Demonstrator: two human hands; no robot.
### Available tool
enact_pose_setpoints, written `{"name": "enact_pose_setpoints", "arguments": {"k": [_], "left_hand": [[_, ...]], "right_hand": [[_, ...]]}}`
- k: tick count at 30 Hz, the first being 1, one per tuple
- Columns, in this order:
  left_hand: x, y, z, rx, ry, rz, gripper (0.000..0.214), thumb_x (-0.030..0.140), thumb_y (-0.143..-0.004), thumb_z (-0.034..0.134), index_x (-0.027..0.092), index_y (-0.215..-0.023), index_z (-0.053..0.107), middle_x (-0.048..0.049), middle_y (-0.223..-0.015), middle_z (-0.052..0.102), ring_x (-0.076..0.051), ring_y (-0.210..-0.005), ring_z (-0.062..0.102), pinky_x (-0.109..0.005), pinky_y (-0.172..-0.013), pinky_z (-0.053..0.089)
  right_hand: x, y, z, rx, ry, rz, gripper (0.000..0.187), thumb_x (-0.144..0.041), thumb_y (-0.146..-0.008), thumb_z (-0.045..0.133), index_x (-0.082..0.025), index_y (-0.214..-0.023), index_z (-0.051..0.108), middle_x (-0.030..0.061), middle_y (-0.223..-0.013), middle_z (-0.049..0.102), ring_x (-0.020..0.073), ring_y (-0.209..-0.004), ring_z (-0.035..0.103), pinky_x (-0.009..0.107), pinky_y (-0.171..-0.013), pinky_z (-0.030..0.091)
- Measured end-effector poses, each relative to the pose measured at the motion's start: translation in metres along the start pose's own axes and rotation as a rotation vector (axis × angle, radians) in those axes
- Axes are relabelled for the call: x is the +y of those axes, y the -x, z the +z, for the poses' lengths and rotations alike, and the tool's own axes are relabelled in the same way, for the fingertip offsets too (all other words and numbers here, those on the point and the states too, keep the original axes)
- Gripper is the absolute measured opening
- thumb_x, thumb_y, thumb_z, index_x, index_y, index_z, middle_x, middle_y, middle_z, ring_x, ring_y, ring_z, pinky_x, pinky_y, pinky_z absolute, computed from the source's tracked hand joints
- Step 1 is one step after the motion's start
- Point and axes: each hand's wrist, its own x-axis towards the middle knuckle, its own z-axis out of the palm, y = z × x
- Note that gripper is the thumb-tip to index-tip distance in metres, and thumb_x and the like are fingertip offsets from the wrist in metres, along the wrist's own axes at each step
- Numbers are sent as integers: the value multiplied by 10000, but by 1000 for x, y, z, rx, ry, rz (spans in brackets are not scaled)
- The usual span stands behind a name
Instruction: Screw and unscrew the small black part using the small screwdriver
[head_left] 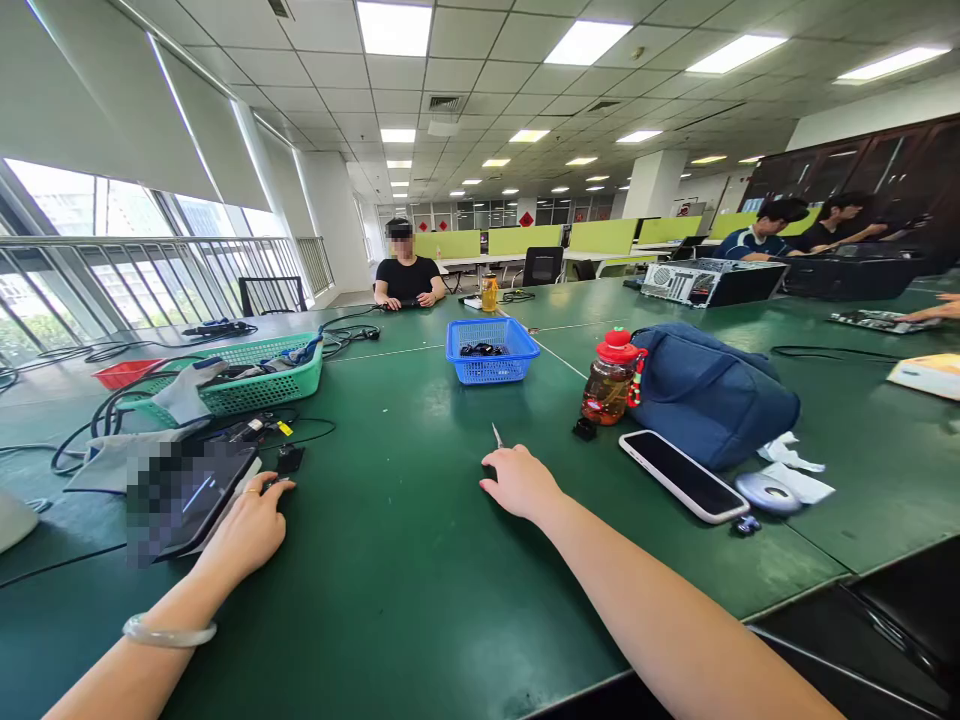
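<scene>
The right hand has its fingers curled, with a small gap at the tips; a slim pointed tool juts out at eleven o'clock, its grip hidden. The left hand has loosely bent fingers, their hold unclear, with a dark-screened device just beside at nine o'clock. Twelve o'clock from the right hand, a blue basket stands on the bench.

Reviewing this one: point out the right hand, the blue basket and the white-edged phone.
Right hand [523, 483]: head view, on the back of the hand.
Blue basket [492, 372]: head view, on its front wall.
White-edged phone [682, 475]: head view, on its dark screen.
</scene>
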Motion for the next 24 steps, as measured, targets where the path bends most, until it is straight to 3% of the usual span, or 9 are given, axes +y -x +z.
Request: {"name": "enact_pose_setpoints", "arguments": {"k": [6, 8, 13, 18, 24], "left_hand": [[4, -19, -7, -55, -2, -19, 461, 386, -828, 347, 132, -964, 706, -179, -1106, 615, -297, -1122, 588, -424, -1060, 420], [7, -23, -7, -54, -26, -20, 430, 380, -839, 350, 146, -923, 701, -173, -1055, 624, -292, -1078, 603, -410, -1030, 440], [16, -24, -6, 6, -44, -68, 430, 248, -853, 330, 110, -1098, 655, -197, -1083, 600, -295, -978, 629, -421, -938, 479], [18, -21, -4, 86, -4, -73, 534, 245, -833, 385, 61, -1308, 547, -226, -1150, 594, -330, -1073, 599, -448, -977, 453], [15, -22, -11, 94, 107, -108, 526, 236, -872, 306, 48, -1303, 542, -234, -1191, 620, -328, -1135, 584, -463, -1020, 427]], "right_hand": [[0, -1, 2, 21, 15, -14, 381, -355, -900, 592, -206, -1245, 654, 76, -1250, 664, 269, -1139, 538, 369, -922, 484], [1, -2, 2, 22, 20, -11, 381, -358, -902, 588, -208, -1246, 653, 78, -1252, 663, 273, -1143, 536, 375, -916, 488], [0, -2, 4, 20, 29, -14, 387, -363, -904, 584, -204, -1251, 650, 78, -1255, 661, 274, -1152, 534, 375, -934, 481], [0, -3, 4, 7, 30, -7, 388, -364, -906, 586, -215, -1260, 644, 77, -1278, 650, 268, -1169, 528, 371, -948, 472], [1, -2, 4, 2, 10, -1, 387, -360, -903, 593, -220, -1261, 643, 69, -1283, 648, 262, -1185, 520, 369, -962, 463]]}}
